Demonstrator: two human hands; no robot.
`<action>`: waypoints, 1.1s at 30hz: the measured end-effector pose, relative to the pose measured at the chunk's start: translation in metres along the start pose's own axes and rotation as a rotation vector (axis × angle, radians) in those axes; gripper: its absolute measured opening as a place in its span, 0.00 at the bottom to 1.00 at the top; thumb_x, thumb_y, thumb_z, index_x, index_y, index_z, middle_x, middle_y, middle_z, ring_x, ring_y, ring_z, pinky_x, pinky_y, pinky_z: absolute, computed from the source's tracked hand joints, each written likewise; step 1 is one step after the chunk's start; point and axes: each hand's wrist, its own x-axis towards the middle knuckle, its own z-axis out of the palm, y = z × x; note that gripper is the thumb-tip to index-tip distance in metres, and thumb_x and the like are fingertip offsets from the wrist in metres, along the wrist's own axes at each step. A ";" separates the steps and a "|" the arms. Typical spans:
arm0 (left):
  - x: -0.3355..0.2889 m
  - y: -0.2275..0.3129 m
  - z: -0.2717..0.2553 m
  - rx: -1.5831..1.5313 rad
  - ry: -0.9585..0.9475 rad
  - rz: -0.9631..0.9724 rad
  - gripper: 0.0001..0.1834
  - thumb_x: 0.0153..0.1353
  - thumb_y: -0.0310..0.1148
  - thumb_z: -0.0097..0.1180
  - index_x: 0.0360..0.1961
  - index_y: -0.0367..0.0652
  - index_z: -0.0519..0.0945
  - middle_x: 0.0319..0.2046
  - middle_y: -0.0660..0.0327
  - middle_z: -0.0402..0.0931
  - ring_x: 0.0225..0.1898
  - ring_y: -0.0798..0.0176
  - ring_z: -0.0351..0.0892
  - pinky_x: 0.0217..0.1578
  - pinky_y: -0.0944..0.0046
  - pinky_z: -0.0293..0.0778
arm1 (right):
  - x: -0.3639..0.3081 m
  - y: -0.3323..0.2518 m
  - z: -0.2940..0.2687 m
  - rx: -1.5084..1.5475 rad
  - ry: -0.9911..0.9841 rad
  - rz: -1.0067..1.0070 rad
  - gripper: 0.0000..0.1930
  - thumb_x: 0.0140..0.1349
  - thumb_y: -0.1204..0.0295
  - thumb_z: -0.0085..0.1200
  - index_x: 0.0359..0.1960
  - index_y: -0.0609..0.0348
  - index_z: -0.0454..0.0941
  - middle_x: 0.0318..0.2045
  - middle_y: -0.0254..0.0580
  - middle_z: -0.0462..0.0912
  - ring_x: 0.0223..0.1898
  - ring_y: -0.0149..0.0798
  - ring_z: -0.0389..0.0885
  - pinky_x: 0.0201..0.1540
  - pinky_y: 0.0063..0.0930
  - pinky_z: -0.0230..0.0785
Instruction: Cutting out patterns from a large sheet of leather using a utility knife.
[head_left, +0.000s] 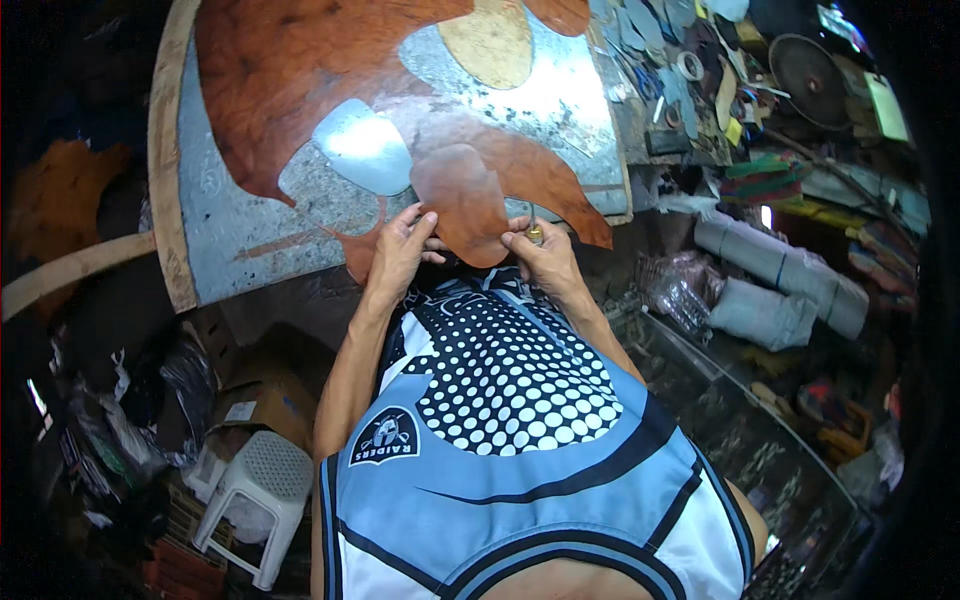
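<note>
Both of my hands hold up a rounded, cut-out piece of brown leather (462,205) at the near edge of the work table. My left hand (400,250) pinches its left edge between thumb and fingers. With thumb and fingers, my right hand (545,260) grips its lower right edge. A small tool with a brass-coloured handle end (535,234) and a thin, curved metal shank is also tucked in my right hand; its exact kind is unclear. Behind the piece lies a large brown leather hide (310,75) with curved cut edges. A leather scrap (360,250) hangs beside my left hand.
The metal-topped table (230,235) has a wooden rim. A pale oval template (490,42) lies on it. To the right, a cluttered bench holds scissors (648,82), a tape roll (690,66) and templates. A white plastic stool (262,485) stands at lower left, wrapped rolls (780,265) at right.
</note>
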 end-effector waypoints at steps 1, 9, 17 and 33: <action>0.003 0.000 0.002 0.021 -0.013 -0.005 0.22 0.70 0.35 0.51 0.59 0.31 0.68 0.40 0.57 0.79 0.29 0.69 0.82 0.24 0.76 0.77 | 0.003 0.001 -0.004 -0.022 0.021 -0.001 0.10 0.63 0.69 0.59 0.40 0.61 0.75 0.20 0.26 0.74 0.13 0.19 0.66 0.15 0.13 0.56; 0.026 0.005 0.029 0.306 0.200 0.108 0.26 0.68 0.37 0.54 0.61 0.31 0.70 0.37 0.51 0.83 0.32 0.65 0.84 0.27 0.69 0.76 | 0.051 -0.019 -0.058 -0.072 0.025 -0.109 0.08 0.62 0.71 0.58 0.38 0.63 0.79 0.20 0.26 0.74 0.17 0.20 0.67 0.18 0.17 0.60; 0.033 0.014 0.026 1.623 0.860 0.467 0.36 0.61 0.49 0.60 0.65 0.39 0.67 0.64 0.36 0.59 0.64 0.34 0.60 0.60 0.38 0.60 | 0.155 -0.053 -0.180 -0.042 0.284 -0.199 0.07 0.60 0.72 0.59 0.38 0.61 0.79 0.19 0.30 0.76 0.14 0.22 0.67 0.15 0.19 0.57; 0.040 -0.010 0.013 1.550 1.119 0.241 0.36 0.66 0.55 0.50 0.66 0.41 0.66 0.68 0.37 0.54 0.70 0.31 0.49 0.66 0.34 0.48 | 0.115 -0.039 -0.184 -1.104 0.150 -0.601 0.32 0.55 0.54 0.65 0.56 0.61 0.73 0.45 0.50 0.72 0.38 0.57 0.80 0.38 0.47 0.75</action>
